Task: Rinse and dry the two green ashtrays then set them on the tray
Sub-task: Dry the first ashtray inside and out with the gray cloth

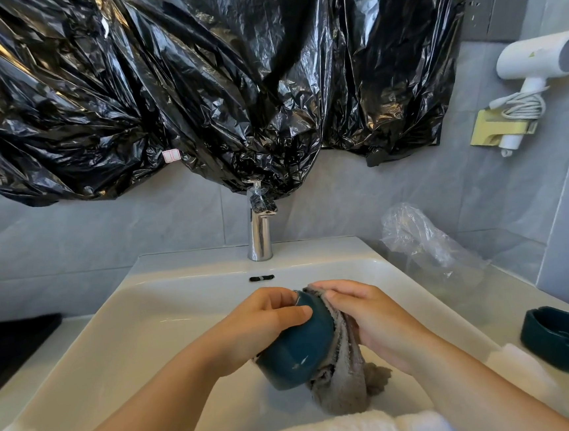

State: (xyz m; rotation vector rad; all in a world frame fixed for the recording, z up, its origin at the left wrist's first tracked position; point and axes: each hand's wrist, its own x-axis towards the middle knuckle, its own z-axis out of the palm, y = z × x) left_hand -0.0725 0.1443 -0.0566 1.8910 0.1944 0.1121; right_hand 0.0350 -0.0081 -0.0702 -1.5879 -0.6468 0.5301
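I grip a smooth, glossy dark green round ashtray [298, 348] and a rough, matt grey terry cloth [346, 381] over a glossy white basin [147, 316], near a polished metal tap [259, 238].

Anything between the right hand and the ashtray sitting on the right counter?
Nothing visible. Only the sink rim lies between the right hand and the counter ashtray. The hand is busy, though: it presses a cloth against the other ashtray, which the left hand grips.
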